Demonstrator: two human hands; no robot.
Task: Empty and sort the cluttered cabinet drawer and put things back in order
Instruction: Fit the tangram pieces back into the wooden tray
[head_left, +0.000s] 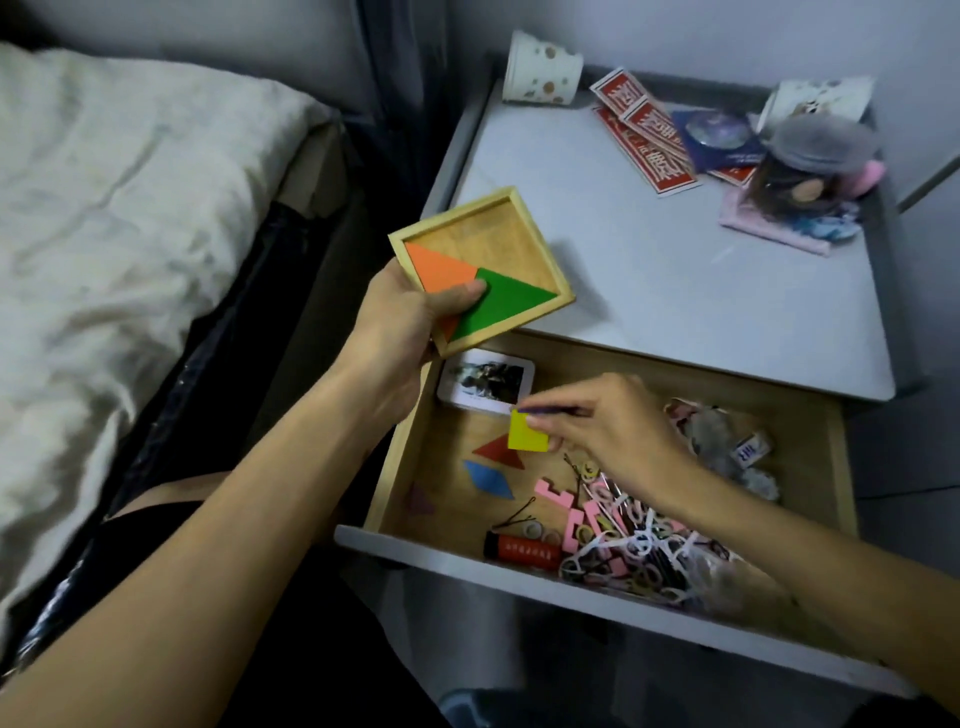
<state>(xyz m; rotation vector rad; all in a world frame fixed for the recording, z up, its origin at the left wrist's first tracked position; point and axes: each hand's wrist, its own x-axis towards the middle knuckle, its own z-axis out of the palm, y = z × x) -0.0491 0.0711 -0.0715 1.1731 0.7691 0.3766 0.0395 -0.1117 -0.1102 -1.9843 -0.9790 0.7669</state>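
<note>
My left hand (410, 322) grips a square wooden tangram tray (511, 226) by its near corner, above the cabinet's left front edge. An orange triangle (436, 262) and a green triangle (506, 301) lie in it, my thumb on the green one. Over the open drawer (826, 441), my right hand (608, 431) pinches a yellow square piece (525, 431) together with a thin purple piece (550, 411). A red triangle (496, 451) and a blue parallelogram (489, 479) lie on the drawer floor below.
The drawer also holds a photo card (485, 382), a red tube (522, 546), pink pieces (558, 501), hair clips and a tangle of small items (639, 545). On the cabinet top (675, 270) stand a paper cup (540, 70), red cards (647, 135) and a jar (810, 166). A bed (114, 234) lies left.
</note>
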